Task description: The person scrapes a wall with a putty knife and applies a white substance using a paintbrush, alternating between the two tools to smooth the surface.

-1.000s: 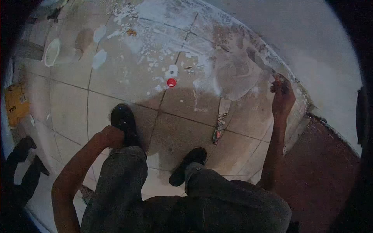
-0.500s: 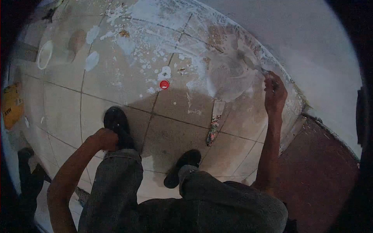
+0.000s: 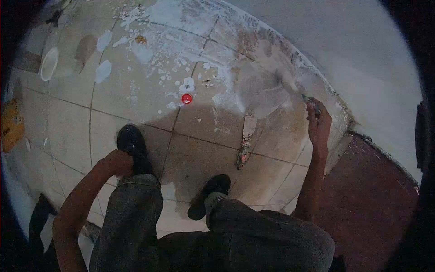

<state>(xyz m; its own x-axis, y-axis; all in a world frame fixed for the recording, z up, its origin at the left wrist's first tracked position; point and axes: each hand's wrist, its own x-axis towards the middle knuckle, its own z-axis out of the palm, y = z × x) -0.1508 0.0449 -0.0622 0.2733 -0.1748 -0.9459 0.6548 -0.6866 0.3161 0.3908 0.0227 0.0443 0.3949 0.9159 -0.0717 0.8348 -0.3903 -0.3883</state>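
Observation:
My right hand (image 3: 319,121) is closed round the handle of a putty knife (image 3: 297,88), whose blade is blurred by motion. The knife reaches into a pale grey patch of powder or paste (image 3: 259,90) spread over the floor tiles. A second putty knife (image 3: 246,140) lies just below that patch, its blade pointing up at it. My left hand (image 3: 118,163) is curled into a fist beside my left shoe (image 3: 131,141), and nothing shows in it.
A red ring-shaped cap (image 3: 186,99) sits by white splashes (image 3: 167,68) on the tiles. At the left are a white oval rim (image 3: 49,64) and a yellow packet (image 3: 12,126). A pale wall (image 3: 362,59) and a dark red surface (image 3: 371,204) border the right.
The putty knife and my right hand have shifted slightly down and left, and the blade has moved within the grey patch. The whole view has slid a little; my left hand stays put.

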